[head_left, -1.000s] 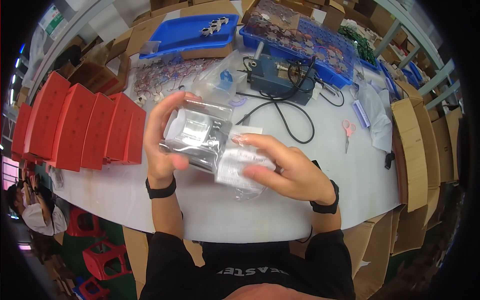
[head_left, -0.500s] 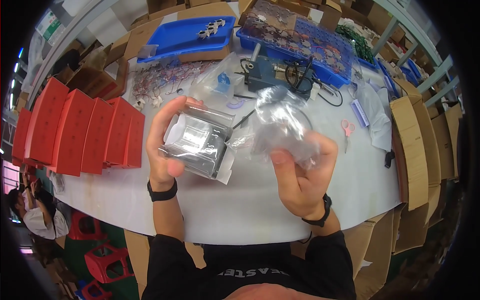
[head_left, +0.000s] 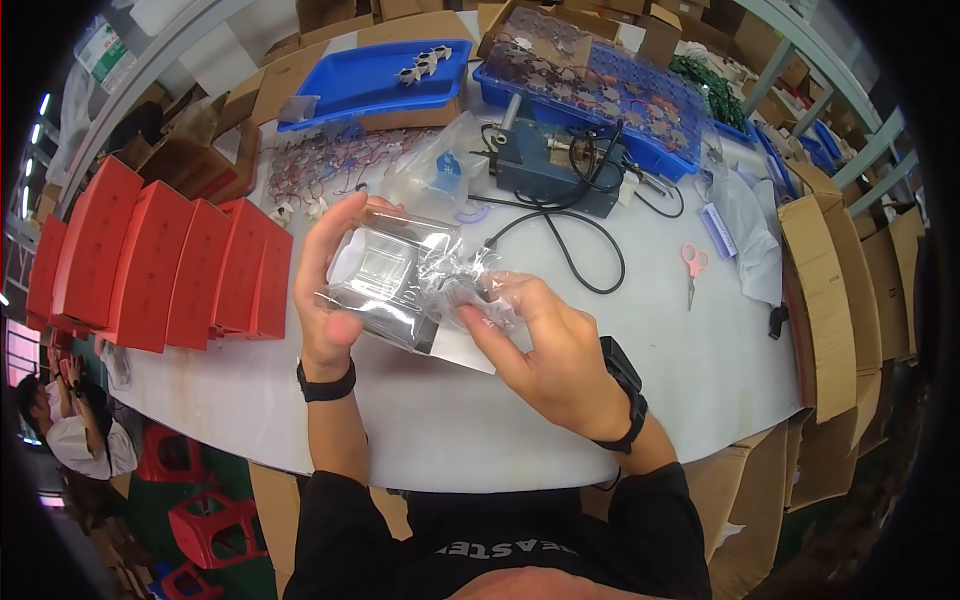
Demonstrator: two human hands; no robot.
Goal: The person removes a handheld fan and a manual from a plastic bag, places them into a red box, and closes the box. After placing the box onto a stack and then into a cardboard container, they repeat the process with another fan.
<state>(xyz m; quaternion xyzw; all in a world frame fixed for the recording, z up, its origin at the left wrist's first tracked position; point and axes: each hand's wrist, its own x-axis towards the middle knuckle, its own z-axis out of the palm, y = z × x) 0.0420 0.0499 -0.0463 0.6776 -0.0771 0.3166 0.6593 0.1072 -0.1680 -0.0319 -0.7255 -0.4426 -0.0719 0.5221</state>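
Observation:
My left hand (head_left: 330, 290) is wrapped round a small box (head_left: 385, 275) with clear plastic walls and a dark and white inside. The box tilts above the table, its white flap (head_left: 462, 350) sticking out toward my right hand. Between the fingers of my right hand (head_left: 545, 350) is a crumpled clear plastic bag (head_left: 462, 282), pressed against the open end of the box. What the bag contains, if anything, is hidden by glare and folds. A black band circles each wrist.
Red boxes (head_left: 150, 265) stand in a row at the left. Behind my hands are a blue-grey machine (head_left: 545, 160) with a looped black cable, a plastic bag (head_left: 435, 170), wired parts and blue trays (head_left: 385, 85). Pink scissors (head_left: 692, 265) lie at the right, near cardboard boxes (head_left: 820, 300).
My right hand has moved left with the plastic bag, bringing it from beside the box to the box's open end. The left hand keeps its hold, nearly still.

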